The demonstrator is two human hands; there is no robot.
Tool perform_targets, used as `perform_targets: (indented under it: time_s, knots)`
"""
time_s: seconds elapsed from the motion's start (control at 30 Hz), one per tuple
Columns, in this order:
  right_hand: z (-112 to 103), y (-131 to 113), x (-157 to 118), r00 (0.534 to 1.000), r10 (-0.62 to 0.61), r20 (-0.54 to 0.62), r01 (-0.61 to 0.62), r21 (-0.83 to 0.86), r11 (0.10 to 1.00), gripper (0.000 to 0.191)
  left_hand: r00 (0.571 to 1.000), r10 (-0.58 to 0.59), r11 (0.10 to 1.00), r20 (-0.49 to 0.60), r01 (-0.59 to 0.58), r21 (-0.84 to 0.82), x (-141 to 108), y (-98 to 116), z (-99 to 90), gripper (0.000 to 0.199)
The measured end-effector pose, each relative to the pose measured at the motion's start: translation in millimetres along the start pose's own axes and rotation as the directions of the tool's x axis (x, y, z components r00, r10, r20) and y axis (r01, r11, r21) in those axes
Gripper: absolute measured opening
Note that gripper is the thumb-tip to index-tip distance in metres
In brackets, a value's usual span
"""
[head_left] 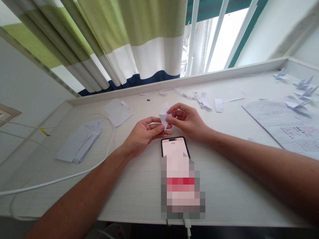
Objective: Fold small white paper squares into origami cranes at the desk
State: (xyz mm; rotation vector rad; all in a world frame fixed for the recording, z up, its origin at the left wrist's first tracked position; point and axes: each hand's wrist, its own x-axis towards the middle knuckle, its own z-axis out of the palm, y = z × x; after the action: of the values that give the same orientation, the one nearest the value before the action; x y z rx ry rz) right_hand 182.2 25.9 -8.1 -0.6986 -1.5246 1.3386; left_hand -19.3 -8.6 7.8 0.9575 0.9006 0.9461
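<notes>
Between my two hands is a small piece of folded white paper [163, 117], diamond-like in outline with pointed ends at top and bottom. My left hand [147, 132] pinches its lower left part, thumb in front and fingers behind. From the right, my right hand [185, 119] grips the paper's right edge between thumb and fingers. Both hands are raised a little over the white desk [139, 186], just beyond a phone [174, 147] that lies face up, much of it blurred out. The fingertips behind the paper are partly hidden.
Folded paper cranes [305, 84] stand at the far right by a written sheet [286, 126]. Paper scraps [203, 101] lie toward the back. Paper sheets [118, 111] and a folded stack [81, 141] are on the left, beside a looping white cable [74, 176]. A curtain [139, 36] hangs behind.
</notes>
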Motion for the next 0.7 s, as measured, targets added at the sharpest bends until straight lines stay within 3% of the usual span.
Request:
perform_targets:
  time_s: [0.27, 0.5, 0.7]
  knots:
    - [4.9, -3.5, -0.7, 0.999, -0.002, -0.051, 0.002, 0.012, 1.000, 0.025, 0.997, -0.061, 0.998, 0.045, 0.060, 0.026, -1.9, 3.4, 0.9, 0.034]
    - [5.7, -2.7, -2.5, 0.998, -0.025, -0.051, 0.026, 0.032, 0.999, 0.030, 0.995, 0.096, 0.976, -0.041, -0.086, 0.198, -2.8, 0.3, 4.3, 0.035]
    - [6.5, -1.9, -2.1, 0.991, -0.085, -0.099, 0.077, -0.082, 0.994, 0.023, 0.989, 0.094, 0.970, -0.115, -0.065, 0.234, -4.3, 1.4, 8.4, 0.040]
